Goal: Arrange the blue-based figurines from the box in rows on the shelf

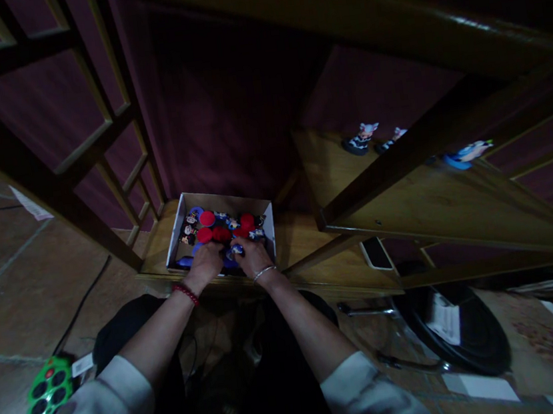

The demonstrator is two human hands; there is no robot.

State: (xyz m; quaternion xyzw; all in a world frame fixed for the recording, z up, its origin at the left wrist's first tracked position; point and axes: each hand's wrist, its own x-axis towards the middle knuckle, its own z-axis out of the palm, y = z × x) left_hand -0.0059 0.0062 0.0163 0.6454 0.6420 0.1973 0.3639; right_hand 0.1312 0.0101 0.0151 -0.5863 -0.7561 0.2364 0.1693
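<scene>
Several figurines (pixel 189 231) lie leftmost in the open box (pixel 175 238); my left hand (pixel 206 261) reaches in, whether gripping I cannot tell; the fingers of my right hand (pixel 254 258) grasp a blue-haired figurine (pixel 236 249); further right, a phone (pixel 375 253) rests on the wooden shelf (pixel 300 233)

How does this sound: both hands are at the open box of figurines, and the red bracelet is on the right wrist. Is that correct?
Not quite: the head view shows the red bracelet at the wrist of the left hand, not the right hand. Both hands are at the open box of figurines.
</scene>
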